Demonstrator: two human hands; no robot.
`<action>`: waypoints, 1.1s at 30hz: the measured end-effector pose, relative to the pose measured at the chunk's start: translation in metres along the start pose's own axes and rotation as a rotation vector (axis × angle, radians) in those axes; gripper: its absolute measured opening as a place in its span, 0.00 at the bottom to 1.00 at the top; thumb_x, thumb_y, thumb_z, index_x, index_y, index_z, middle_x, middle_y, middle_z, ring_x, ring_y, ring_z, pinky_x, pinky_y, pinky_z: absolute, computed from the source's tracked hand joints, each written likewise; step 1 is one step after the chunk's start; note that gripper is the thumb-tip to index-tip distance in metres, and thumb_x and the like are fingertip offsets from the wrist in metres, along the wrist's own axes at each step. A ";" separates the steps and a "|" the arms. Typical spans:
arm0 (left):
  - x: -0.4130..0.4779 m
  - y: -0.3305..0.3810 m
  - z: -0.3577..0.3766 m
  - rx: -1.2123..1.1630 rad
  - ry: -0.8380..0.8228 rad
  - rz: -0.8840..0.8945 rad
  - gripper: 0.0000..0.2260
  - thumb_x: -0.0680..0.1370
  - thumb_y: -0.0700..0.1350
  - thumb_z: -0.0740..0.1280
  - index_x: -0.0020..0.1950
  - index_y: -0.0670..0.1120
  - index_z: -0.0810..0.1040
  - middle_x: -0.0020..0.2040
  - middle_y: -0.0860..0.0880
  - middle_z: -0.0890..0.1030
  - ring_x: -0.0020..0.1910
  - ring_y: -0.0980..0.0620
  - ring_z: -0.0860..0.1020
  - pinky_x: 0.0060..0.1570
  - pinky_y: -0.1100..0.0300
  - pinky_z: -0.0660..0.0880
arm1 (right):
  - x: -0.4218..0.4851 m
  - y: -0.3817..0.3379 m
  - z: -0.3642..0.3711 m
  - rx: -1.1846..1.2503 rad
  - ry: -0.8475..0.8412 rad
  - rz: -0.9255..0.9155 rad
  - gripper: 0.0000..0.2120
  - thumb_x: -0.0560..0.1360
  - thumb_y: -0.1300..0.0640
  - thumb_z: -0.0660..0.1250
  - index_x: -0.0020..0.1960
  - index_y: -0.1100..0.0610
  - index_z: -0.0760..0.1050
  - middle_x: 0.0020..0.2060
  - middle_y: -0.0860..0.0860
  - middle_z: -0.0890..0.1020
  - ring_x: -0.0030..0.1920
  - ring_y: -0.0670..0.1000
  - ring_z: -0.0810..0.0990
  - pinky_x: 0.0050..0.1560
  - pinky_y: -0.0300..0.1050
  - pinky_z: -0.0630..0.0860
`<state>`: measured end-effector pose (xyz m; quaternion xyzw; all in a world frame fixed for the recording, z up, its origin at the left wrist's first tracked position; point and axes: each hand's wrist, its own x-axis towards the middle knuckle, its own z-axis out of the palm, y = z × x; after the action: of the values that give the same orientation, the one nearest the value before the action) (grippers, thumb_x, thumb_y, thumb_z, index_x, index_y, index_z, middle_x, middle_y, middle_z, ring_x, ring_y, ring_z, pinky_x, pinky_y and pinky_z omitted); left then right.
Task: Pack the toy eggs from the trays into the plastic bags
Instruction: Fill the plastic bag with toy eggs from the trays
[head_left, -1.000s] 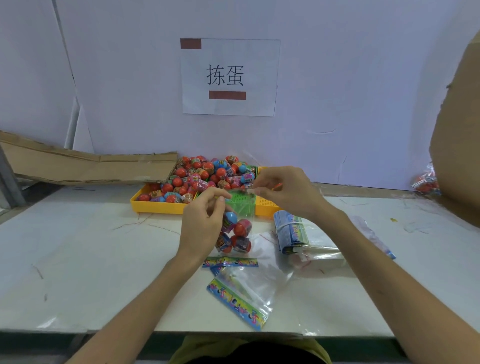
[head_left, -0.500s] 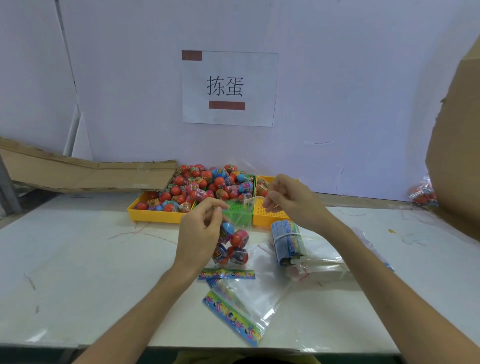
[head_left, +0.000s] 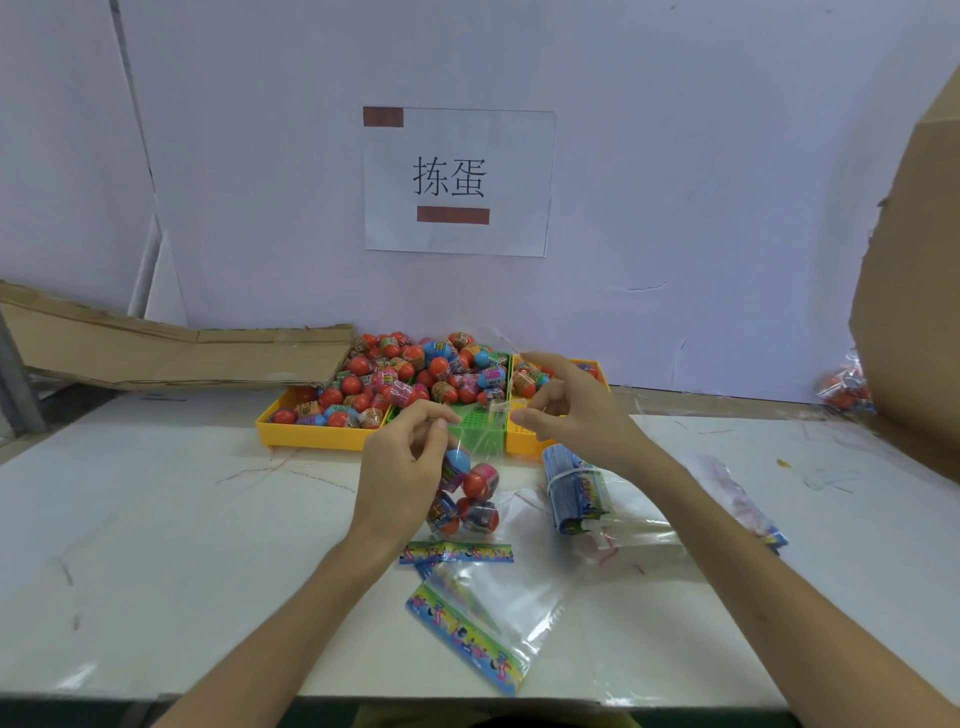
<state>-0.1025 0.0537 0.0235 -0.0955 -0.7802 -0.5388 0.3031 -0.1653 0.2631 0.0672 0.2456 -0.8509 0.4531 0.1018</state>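
Left hand (head_left: 402, 467) at frame centre, pinching the top of a clear plastic bag (head_left: 470, 499) with four toy eggs (head_left: 480, 480) hanging just right of its palm. Right hand (head_left: 569, 410) a bit up and right, fingers curled loosely, apparently gripping nothing. Behind both, trays (head_left: 311, 439) heaped with more eggs. Empty bags (head_left: 483, 618) flat on the tabletop (head_left: 156, 545) lower centre.

Left hand (head_left: 402, 467) pinches bag (head_left: 467, 493) (four eggs inside); right hand (head_left: 569, 410) beside.

Bright even indoor light, faint soft shadows, wide-angle bending at edges, slightly soft focus
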 end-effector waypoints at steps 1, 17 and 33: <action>0.000 0.000 0.000 0.000 0.000 0.000 0.09 0.83 0.38 0.63 0.51 0.48 0.81 0.39 0.52 0.84 0.42 0.56 0.84 0.42 0.55 0.83 | 0.001 -0.001 0.001 -0.032 -0.008 -0.008 0.18 0.76 0.55 0.74 0.65 0.49 0.77 0.34 0.45 0.83 0.37 0.50 0.83 0.45 0.51 0.84; 0.001 0.000 -0.001 -0.003 0.045 -0.010 0.09 0.83 0.38 0.63 0.51 0.46 0.82 0.35 0.55 0.84 0.39 0.58 0.83 0.39 0.63 0.80 | 0.006 0.010 -0.049 0.215 0.103 0.119 0.11 0.82 0.60 0.66 0.45 0.60 0.85 0.36 0.55 0.85 0.35 0.47 0.80 0.39 0.38 0.78; 0.000 0.001 0.000 0.014 0.001 0.007 0.08 0.83 0.38 0.63 0.52 0.45 0.81 0.39 0.50 0.84 0.41 0.58 0.83 0.41 0.67 0.79 | 0.003 0.005 -0.051 0.092 -0.060 0.072 0.37 0.73 0.51 0.77 0.77 0.43 0.64 0.65 0.40 0.76 0.45 0.51 0.86 0.46 0.42 0.82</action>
<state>-0.1019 0.0541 0.0244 -0.0961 -0.7834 -0.5324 0.3060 -0.1728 0.3063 0.0938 0.2326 -0.8401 0.4876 0.0486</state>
